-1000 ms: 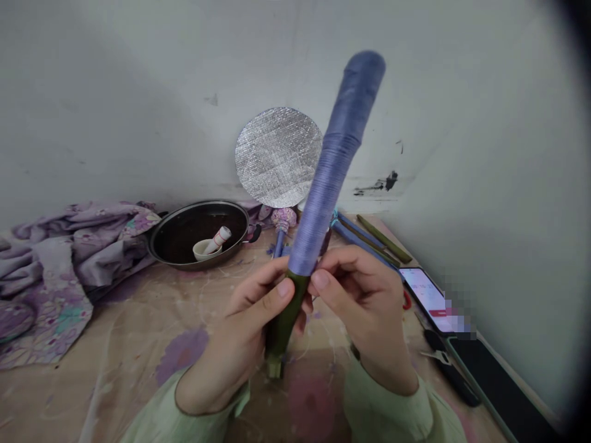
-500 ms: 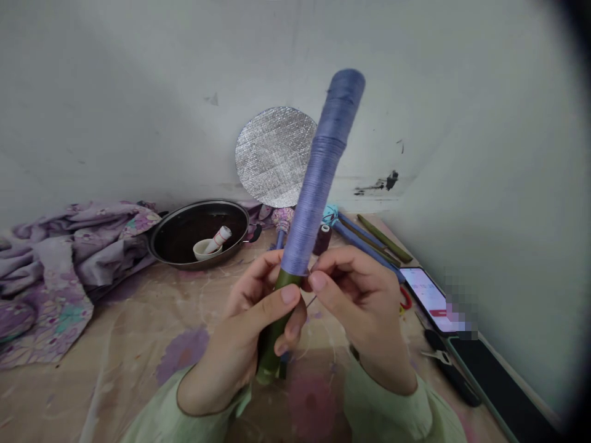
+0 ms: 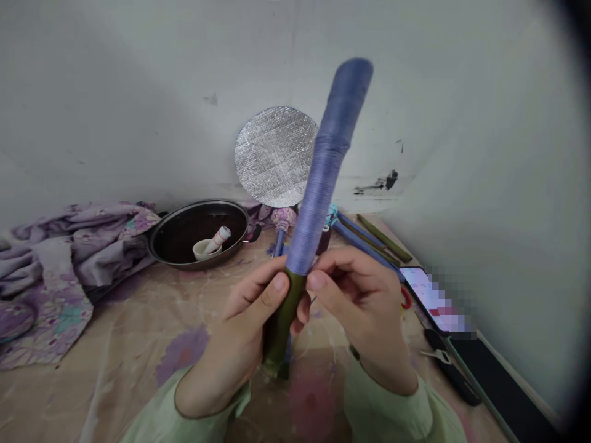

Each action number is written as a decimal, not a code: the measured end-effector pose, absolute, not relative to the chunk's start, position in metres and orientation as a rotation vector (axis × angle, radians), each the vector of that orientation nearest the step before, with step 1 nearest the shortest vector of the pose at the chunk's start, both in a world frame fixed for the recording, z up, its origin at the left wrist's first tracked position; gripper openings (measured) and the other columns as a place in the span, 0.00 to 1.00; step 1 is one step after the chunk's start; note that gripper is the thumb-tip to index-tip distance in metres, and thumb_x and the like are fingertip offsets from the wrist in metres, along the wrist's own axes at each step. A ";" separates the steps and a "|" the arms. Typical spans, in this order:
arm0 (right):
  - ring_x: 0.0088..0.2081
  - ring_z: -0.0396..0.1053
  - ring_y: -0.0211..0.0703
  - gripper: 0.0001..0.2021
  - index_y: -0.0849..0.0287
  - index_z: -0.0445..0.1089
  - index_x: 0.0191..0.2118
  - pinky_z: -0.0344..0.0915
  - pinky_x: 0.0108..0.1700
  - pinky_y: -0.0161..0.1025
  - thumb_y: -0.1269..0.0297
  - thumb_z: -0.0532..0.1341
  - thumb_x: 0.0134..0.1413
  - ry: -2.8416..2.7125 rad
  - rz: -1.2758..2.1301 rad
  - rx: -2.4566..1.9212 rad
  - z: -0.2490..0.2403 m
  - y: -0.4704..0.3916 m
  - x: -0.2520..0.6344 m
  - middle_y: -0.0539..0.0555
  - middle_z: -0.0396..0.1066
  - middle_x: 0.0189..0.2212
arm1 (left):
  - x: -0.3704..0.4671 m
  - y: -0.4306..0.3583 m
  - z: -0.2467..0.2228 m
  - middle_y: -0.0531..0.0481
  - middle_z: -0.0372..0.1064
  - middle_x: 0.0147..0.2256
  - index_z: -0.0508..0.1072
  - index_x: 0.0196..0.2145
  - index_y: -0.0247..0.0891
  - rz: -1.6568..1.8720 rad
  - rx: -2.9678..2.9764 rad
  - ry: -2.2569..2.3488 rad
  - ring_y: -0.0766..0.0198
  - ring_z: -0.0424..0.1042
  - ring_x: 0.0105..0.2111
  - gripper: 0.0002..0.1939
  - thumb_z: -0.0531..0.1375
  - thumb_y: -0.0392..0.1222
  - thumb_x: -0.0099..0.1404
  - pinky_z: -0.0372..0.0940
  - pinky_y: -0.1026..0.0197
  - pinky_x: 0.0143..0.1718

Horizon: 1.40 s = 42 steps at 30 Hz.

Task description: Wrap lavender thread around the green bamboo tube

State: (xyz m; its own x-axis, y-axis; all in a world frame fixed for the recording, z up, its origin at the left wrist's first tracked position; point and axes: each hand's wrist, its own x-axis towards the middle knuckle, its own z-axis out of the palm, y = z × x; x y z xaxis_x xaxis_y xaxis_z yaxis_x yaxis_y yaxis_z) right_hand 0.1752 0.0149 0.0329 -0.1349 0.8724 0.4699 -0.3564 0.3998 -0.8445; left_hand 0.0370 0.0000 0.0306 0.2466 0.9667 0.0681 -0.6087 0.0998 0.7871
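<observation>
Left hand (image 3: 241, 329) clasps the tilted stick (image 3: 316, 197); right hand (image 3: 372, 317) curls just beside it.

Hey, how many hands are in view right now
2. The left hand grips the green stick below its purple wrapping; the right hand is at the wrapping's lower edge. No other hands show.
</observation>
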 end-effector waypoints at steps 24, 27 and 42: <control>0.17 0.69 0.31 0.07 0.53 0.67 0.38 0.66 0.18 0.24 0.58 0.62 0.68 -1.276 1.166 -0.621 0.030 0.021 0.178 0.42 0.73 0.19 | 0.036 0.000 0.035 0.53 0.72 0.27 0.81 0.40 0.38 1.426 0.935 0.623 0.77 0.62 0.15 0.09 0.67 0.45 0.65 0.55 0.73 0.17; 0.15 0.67 0.31 0.11 0.54 0.65 0.35 0.64 0.15 0.25 0.54 0.61 0.68 -1.240 1.127 -0.678 0.028 0.024 0.177 0.42 0.71 0.17 | 0.033 -0.001 0.035 0.54 0.71 0.26 0.82 0.40 0.39 1.459 0.961 0.629 0.77 0.61 0.15 0.09 0.68 0.46 0.65 0.53 0.73 0.17; 0.26 0.64 0.36 0.05 0.54 0.73 0.36 0.58 0.23 0.34 0.68 0.69 0.57 -1.572 0.834 -0.694 0.033 0.021 0.186 0.47 0.67 0.29 | 0.035 0.000 0.038 0.53 0.71 0.27 0.81 0.39 0.38 1.416 0.939 0.627 0.77 0.61 0.16 0.09 0.67 0.45 0.66 0.54 0.73 0.16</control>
State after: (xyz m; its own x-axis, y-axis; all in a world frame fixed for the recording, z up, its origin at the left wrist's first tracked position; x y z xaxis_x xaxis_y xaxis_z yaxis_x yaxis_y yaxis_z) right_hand 0.1862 0.0208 0.0328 -0.1572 0.8103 0.5645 -0.0129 0.5699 -0.8216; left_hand 0.0349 0.0001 0.0378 0.0950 0.9817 0.1650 -0.5371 -0.0890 0.8388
